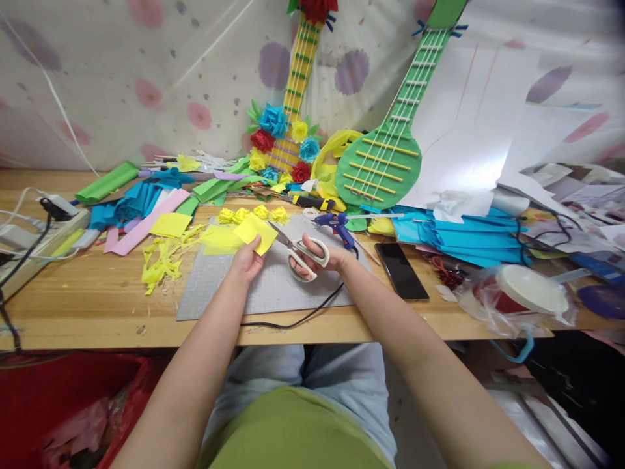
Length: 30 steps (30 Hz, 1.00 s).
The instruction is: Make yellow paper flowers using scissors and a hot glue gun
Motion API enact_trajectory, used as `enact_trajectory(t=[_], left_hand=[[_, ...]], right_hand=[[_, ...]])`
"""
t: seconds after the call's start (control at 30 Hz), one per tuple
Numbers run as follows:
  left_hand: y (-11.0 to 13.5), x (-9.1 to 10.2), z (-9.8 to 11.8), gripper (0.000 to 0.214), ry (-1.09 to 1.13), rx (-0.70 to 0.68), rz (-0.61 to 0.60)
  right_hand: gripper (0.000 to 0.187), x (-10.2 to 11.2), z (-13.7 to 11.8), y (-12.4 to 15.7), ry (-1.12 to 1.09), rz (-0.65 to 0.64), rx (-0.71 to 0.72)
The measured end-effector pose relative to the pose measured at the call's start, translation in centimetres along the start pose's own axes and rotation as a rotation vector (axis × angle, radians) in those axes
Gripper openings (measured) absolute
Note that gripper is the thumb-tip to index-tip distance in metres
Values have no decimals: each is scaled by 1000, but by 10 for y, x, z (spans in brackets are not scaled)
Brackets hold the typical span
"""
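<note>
My left hand (249, 260) pinches a square of yellow paper (256, 232) above the grey cutting mat (273, 293). In my right hand (322, 255) is a pair of scissors (312, 253) with white handles, the fingers through the loops. The blades are slightly apart and point at the right edge of the yellow square. More yellow sheets (219, 240) lie on the mat beyond my left hand. Behind them sits a row of small yellow paper flowers (241, 215). A blue glue gun (336, 227) rests just past my right hand.
Yellow scraps (163, 260) and coloured paper strips (146, 202) lie left. A phone (402, 270) and a bagged tub (522, 290) lie right. A green paper instrument (381, 163) and a flowered yellow one (295, 91) lean at the back. A power strip (41, 238) stands at far left.
</note>
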<state>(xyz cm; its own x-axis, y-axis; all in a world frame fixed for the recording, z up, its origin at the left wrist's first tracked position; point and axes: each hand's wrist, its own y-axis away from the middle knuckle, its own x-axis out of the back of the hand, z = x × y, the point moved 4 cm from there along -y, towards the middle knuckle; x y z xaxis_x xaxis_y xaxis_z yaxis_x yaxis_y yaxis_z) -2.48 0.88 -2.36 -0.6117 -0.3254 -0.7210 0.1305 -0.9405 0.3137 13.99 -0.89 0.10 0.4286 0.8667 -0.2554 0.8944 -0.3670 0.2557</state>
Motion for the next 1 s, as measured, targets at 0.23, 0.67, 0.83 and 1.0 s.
enact_trajectory(t=[0.23, 0.67, 0.83, 1.0], left_hand=[[3, -4, -4, 37, -76, 11, -66], [5, -7, -6, 38, -50, 9, -48], [1, -5, -6, 37, -46, 9, -39], [-1, -3, -6, 37, -48, 6, -52]], right_hand=[[81, -5, -8, -4, -16, 103, -52], [73, 3, -7, -23, -43, 116, 52], [66, 3, -7, -25, -60, 156, 112], [61, 8, -1, -27, -59, 173, 141]])
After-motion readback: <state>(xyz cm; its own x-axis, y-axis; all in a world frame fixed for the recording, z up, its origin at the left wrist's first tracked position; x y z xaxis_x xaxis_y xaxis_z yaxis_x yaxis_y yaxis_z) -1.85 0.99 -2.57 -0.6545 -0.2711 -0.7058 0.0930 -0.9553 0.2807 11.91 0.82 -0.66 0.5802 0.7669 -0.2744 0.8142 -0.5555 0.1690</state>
